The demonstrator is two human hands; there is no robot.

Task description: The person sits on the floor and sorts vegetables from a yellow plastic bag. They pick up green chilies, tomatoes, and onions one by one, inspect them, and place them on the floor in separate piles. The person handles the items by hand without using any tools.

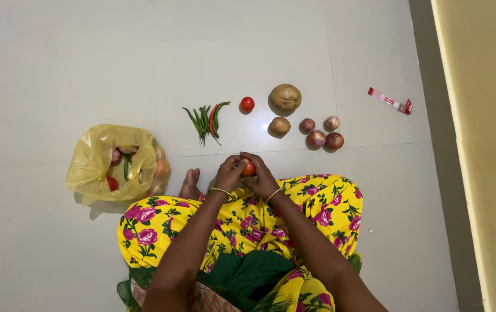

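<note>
Cupping tomato (249, 168) between left hand (229, 173) and right hand (262, 178), both closed on it | risk: squeezed, bruised | dropped, rolled across floor (57, 69)

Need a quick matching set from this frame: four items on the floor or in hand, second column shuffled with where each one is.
Items:
1. yellow plastic bag
2. chillies
3. onions
4. red packet

Places:
A. alone on the tiles, nearest the yellow wall
B. clustered just right of the two potatoes
C. on the floor left of the bare foot, vegetables inside
D. left of the loose tomato lying on the floor

Pairs: 1-C, 2-D, 3-B, 4-A

A second tomato sits between the left hand and right hand.
</note>
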